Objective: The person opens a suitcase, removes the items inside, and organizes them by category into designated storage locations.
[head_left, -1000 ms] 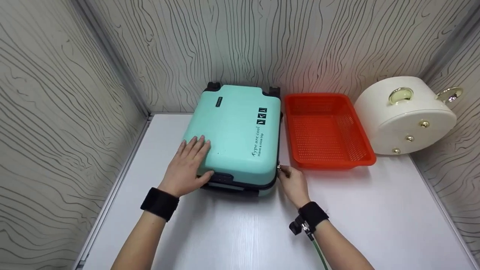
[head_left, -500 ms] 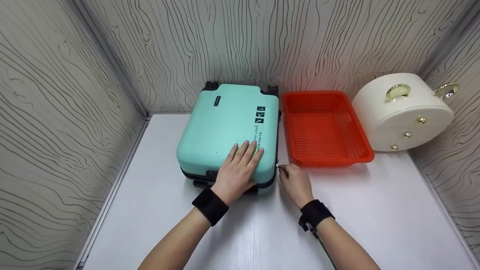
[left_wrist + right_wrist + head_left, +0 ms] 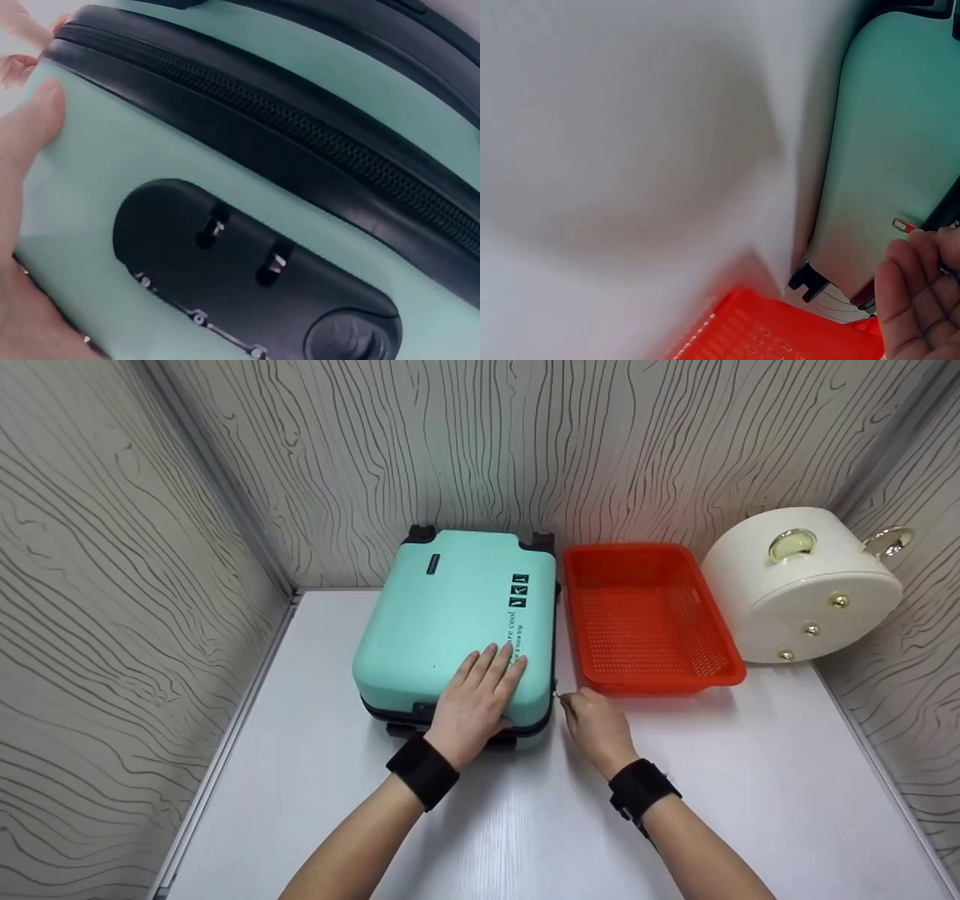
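A mint-green hard-shell suitcase (image 3: 442, 615) lies flat, black wheels toward the back wall. My left hand (image 3: 476, 697) rests with straight fingers on its lid near the front right corner. In the left wrist view the left thumb (image 3: 46, 109) lies against the side beside the black lock panel (image 3: 232, 262), below the zipper (image 3: 300, 135), whose teeth are meshed there. My right hand (image 3: 596, 727) pinches a small metal zipper pull (image 3: 556, 697) at the right side near the front corner. Another pull (image 3: 904, 224) shows by its fingertips in the right wrist view.
A red perforated plastic basket (image 3: 645, 687) stands just right of the suitcase, close behind the right hand. Farther right is a round cream case (image 3: 795, 577) with gold handles and feet. Patterned wall panels (image 3: 480, 450) enclose the white table (image 3: 480, 840).
The left hand has moved right across the suitcase lid, from its front left part to near the front right corner. The right hand has shifted slightly toward the front right, still pinching the pull.
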